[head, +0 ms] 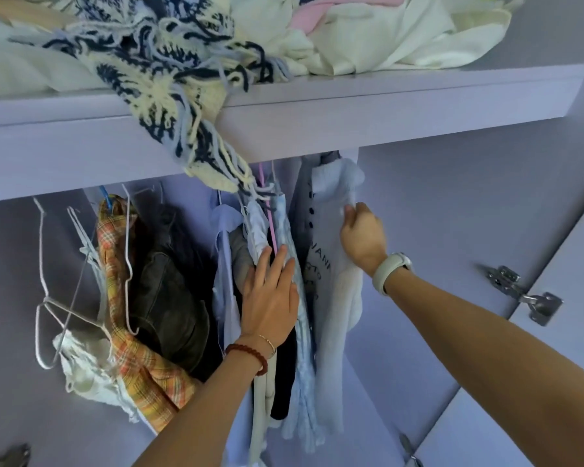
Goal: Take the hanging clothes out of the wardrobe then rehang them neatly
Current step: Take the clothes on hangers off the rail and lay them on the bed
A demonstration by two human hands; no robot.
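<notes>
L hand (271,299): fingers straight, pressed flat on hanging clothes (292,332).
R hand (363,235): gripped white top (334,264).

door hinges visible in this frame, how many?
3. One metal hinge on the right door edge, a second partly cut off at the bottom right, a third at the bottom-left corner. More may sit outside the frame.
</notes>
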